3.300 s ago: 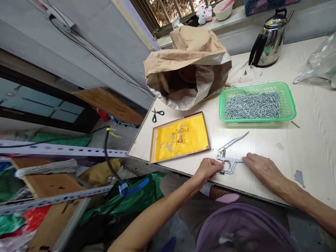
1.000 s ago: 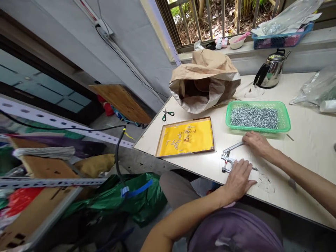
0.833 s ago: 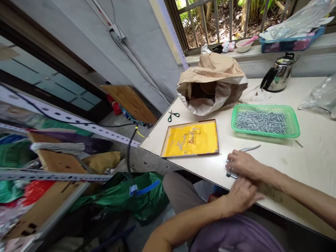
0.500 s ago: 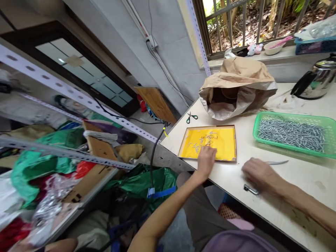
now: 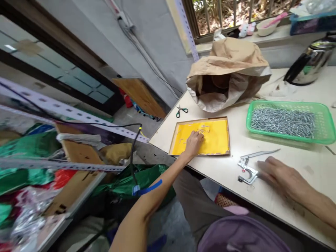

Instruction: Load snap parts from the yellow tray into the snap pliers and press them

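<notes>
While the left hand (image 5: 194,142) reaches down into a shallow brown cardboard tray lined in bright yellow (image 5: 219,140), its fingers are drawn together and curled; the back of the hand hides the tips, so I cannot tell whether they pinch one of the short, thin silvery pieces (image 5: 205,126) scattered there. The tray's low walls probably serve to stop such small pieces rolling off the pale wood-grain desk (image 5: 238,138), and its plain yellow lining likely makes them easier to pick out.

The grey metal hand tool with a C-shaped frame and a long curved lever (image 5: 253,172) lies flat near the desk's front edge — a spot within easy reach, I would judge. The right hand (image 5: 285,176) is just beside its frame, fingers partly bent and blurred by motion; whether they touch the metal, or close on anything, I cannot tell.

Behind the tool, the perforated green plastic basket (image 5: 325,122) carries a mass of small silvery metal rods (image 5: 282,122) — its higher sides presumably suit a loose heap.
</notes>
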Demonstrator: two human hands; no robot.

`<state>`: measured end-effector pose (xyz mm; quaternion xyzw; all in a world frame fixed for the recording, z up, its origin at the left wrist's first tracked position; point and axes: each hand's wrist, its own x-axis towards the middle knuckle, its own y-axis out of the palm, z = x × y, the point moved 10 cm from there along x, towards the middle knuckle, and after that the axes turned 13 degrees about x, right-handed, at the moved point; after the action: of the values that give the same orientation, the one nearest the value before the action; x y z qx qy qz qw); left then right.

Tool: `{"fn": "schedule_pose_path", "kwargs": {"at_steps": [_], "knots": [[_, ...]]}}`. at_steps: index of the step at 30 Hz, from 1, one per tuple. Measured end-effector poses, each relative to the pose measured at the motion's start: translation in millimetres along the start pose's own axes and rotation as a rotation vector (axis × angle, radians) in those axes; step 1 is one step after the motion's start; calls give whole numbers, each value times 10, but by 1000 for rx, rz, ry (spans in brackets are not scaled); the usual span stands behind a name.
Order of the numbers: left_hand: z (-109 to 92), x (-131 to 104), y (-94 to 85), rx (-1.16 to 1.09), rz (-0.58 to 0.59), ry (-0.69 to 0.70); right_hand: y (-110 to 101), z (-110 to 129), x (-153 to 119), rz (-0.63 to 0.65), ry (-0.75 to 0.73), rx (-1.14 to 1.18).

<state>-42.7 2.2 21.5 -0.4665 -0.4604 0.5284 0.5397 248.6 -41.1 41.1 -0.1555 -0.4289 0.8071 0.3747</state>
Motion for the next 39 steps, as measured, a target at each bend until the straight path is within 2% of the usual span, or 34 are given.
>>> {"fn": "schedule_pose_path", "kwargs": {"at_steps": [1, 3, 6, 9, 11, 12, 16, 19, 22, 27, 30, 35, 39], "knots": [[-21, -25, -37, -17, -22, -7, 140, 11, -59, 56, 39, 9], [-34, -60, -79, -38, -26, -43, 283, 32, -130, 99, 76, 10], [29, -80, -110, -64, 23, -163, 311, 9, -159, 78, 86, -25], [-25, -144, -237, -242, -20, -241, 328, -8, -165, 43, 37, -50], [-231, -253, -254, -461, -8, -235, 357, 1, -177, 12, -14, -59], [-384, -328, -215, -583, 36, -225, 364, 18, -187, -14, -45, -69], [-1052, -685, 79, -965, 304, -240, 280, 163, -270, -193, -180, -176], [-1309, -847, 246, -1075, 401, -313, 244, 282, -328, -224, -254, -243], [-1400, -908, 360, -1117, 454, -374, 207, 313, -365, -235, -275, -250], [-1476, -942, 465, -1110, 512, -420, 235, 222, -384, -242, -253, -209], [-1523, -929, 485, -1030, 565, -408, 316, 157, -371, -193, -230, -164], [-1621, -915, 466, -872, 742, -337, 406, 70, -342, -93, -146, -97], [-1646, -991, 451, -832, 858, -371, 405, 42, -321, 17, -121, -23]]}}
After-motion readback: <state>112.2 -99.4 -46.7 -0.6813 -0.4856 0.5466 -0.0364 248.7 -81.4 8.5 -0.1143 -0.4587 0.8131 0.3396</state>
